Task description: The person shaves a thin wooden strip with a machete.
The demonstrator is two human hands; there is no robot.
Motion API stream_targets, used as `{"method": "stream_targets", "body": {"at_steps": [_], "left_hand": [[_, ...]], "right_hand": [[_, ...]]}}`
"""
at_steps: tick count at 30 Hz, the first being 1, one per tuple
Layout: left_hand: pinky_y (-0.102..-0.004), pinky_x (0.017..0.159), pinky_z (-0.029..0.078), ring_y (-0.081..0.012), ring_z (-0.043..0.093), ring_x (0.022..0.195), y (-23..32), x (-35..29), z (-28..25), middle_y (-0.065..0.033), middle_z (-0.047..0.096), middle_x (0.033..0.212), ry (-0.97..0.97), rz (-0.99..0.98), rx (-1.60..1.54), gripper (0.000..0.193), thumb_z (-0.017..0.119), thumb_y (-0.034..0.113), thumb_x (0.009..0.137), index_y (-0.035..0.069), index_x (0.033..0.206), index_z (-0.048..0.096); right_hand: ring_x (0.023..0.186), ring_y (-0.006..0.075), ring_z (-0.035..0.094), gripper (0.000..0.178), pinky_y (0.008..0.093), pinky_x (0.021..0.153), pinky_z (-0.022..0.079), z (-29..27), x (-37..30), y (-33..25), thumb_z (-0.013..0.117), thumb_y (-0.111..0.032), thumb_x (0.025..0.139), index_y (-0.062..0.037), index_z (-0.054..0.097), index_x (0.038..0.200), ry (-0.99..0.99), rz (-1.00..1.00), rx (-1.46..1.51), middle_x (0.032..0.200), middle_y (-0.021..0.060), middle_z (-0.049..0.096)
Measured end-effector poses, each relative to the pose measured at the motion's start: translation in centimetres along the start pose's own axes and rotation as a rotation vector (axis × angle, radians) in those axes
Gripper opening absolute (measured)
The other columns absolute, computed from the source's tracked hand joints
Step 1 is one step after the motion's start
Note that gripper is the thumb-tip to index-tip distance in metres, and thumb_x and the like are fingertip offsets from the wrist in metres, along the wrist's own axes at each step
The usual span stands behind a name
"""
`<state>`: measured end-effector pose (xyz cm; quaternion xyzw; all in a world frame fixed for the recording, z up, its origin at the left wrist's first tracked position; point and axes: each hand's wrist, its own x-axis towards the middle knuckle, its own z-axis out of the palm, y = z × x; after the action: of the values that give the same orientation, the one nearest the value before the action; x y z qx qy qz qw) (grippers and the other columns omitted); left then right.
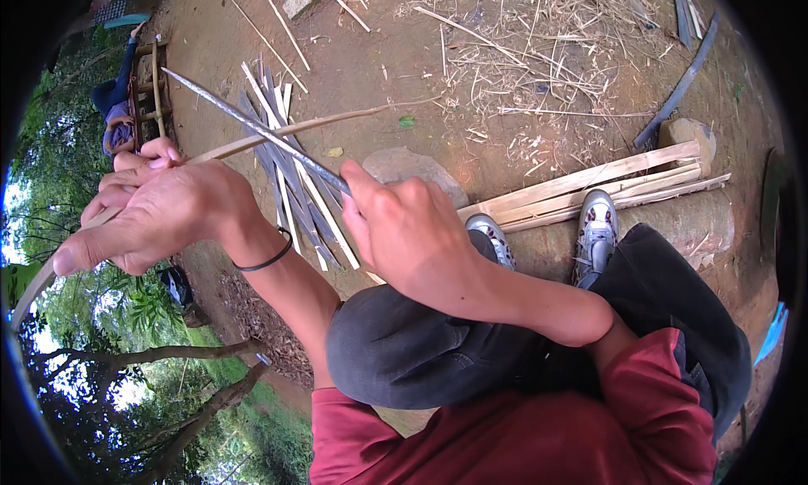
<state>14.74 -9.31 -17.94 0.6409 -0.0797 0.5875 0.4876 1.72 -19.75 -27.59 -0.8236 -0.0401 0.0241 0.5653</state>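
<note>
Here, left hand (156,212): fingers clamped on a long bamboo strip (337,119), held out over the dirt.
Right hand (404,233): fist closed on a knife (252,125), blade crossing the strip.
Ground: split slats (290,178) piled beyond the knees.

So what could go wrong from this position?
1. The right hand works a long blade toward the left hand, which grips the bamboo strip; a slip could cut those fingers.
2. The thin strip bends, so it might snap or spring.
3. The cut strips lie close by the shoes and could trip the person.
</note>
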Motion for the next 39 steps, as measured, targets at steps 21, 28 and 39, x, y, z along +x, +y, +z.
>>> {"method": "stream_targets", "body": {"at_steps": [21, 28, 39], "left_hand": [[-0.0262, 0.030, 0.026, -0.0140, 0.020, 0.042, -0.9, 0.6, 0.6, 0.0005, 0.016, 0.053, -0.025, 0.069, -0.074, 0.066, 0.032, 0.070, 0.090, 0.013, 0.058, 0.020], [-0.0259, 0.032, 0.023, -0.0135, 0.016, 0.042, -1.3, 1.2, 0.5, 0.0016, 0.014, 0.051, -0.027, 0.076, -0.003, 0.067, 0.030, 0.072, 0.089, 0.014, 0.056, 0.019], [-0.0277, 0.033, 0.022, -0.0134, 0.020, 0.041, -0.7, 1.1, 0.4, -0.0007, 0.022, 0.049, -0.124, 0.024, -0.012, 0.062, 0.028, 0.063, 0.095, 0.012, 0.059, 0.028]], "right_hand": [[0.069, 0.0402, 0.067, 0.019, 0.0463, 0.063, 0.055, -0.6, 1.4, -0.3, 0.052, -0.008, 0.088, 0.0076, 0.058, 0.097, -0.062, 0.038, -0.010, 0.069, 0.0264, 0.063], [0.061, 0.0424, 0.062, 0.021, 0.0483, 0.059, 0.050, 3.9, 1.7, 7.9, 0.053, -0.012, 0.089, 0.0061, 0.059, 0.099, 0.048, 0.111, 0.088, 0.062, 0.0230, 0.060], [0.074, 0.0451, 0.063, 0.020, 0.0499, 0.068, 0.051, 4.8, 2.1, 12.0, 0.051, -0.011, 0.089, 0.0057, 0.061, 0.094, -0.056, 0.376, -0.040, 0.069, 0.0287, 0.061]]}}
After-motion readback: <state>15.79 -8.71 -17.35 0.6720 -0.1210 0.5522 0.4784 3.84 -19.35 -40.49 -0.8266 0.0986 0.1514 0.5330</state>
